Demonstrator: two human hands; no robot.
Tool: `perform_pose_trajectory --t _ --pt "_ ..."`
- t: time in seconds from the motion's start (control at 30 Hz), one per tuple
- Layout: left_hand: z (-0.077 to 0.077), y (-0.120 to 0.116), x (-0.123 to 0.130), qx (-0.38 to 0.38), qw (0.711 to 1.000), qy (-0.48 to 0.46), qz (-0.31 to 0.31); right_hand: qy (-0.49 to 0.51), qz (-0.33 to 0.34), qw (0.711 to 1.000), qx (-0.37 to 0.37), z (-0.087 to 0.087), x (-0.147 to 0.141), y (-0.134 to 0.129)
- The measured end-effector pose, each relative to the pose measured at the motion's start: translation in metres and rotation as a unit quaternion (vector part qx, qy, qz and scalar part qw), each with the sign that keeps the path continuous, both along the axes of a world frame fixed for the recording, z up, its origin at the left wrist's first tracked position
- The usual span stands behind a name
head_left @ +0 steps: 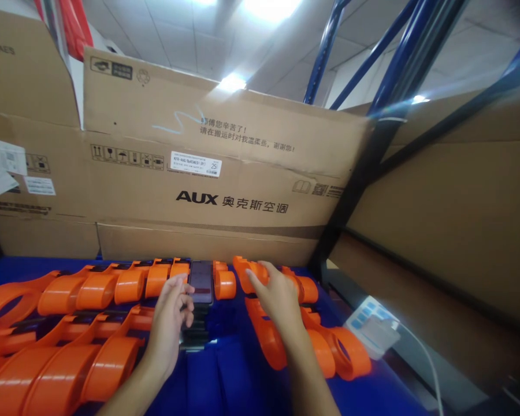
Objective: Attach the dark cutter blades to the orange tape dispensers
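My left hand (171, 323) hovers beside a flat dark rectangular thing, like a phone (201, 283). Its fingers are loosely curled and apart, with nothing visible in them. My right hand (277, 292) reaches over an orange plastic piece (242, 276) in the right-hand group, thumb and index finger spread. Whether its fingers touch that piece I cannot tell. Another orange ring-shaped piece (225, 283) stands between the hands. Several black rods (196, 332) lie below the phone-like thing. On the left are rows of orange pieces (97, 289) with wide rings and dark inserts at their narrow ends.
A blue surface (238, 387) bears all these pieces. Cardboard (147, 202) walls its back, and more cardboard (459, 214) stands right of a dark rack post (355, 167). A white power strip (372, 326) with a plugged-in cable (424, 352) sits at the right.
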State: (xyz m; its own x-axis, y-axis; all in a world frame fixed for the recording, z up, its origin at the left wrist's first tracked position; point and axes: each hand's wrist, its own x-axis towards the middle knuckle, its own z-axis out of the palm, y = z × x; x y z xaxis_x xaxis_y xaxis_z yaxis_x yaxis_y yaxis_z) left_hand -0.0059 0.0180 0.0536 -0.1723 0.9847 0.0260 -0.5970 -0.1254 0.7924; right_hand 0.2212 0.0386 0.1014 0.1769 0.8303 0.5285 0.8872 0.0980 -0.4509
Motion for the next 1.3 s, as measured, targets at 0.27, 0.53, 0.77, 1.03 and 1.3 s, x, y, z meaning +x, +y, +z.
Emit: perform_pose_trajectory --t 0.27,0.53,0.77,1.03,1.3 --pt "0.000 0.000 -0.003 0.006 1.000 -0.016 0.007 -0.041 -0.013 0.998 -0.043 -0.006 0.000 0.015" --pt "0.000 -0.002 -0.005 0.016 1.000 -0.015 0.012 -0.058 -0.022 0.997 -0.047 -0.008 0.002 0.012" --pt "-0.002 -0.001 -0.005 0.014 1.000 -0.003 0.005 -0.108 -0.116 0.985 -0.074 -0.002 0.024 -0.002" --pt "-0.005 0.000 -0.005 0.004 1.000 0.007 0.000 -0.149 -0.155 0.967 -0.137 -0.007 0.025 -0.002" --pt "-0.005 0.000 -0.005 0.007 1.000 0.009 -0.004 -0.166 -0.184 0.956 -0.156 -0.017 0.024 0.008"
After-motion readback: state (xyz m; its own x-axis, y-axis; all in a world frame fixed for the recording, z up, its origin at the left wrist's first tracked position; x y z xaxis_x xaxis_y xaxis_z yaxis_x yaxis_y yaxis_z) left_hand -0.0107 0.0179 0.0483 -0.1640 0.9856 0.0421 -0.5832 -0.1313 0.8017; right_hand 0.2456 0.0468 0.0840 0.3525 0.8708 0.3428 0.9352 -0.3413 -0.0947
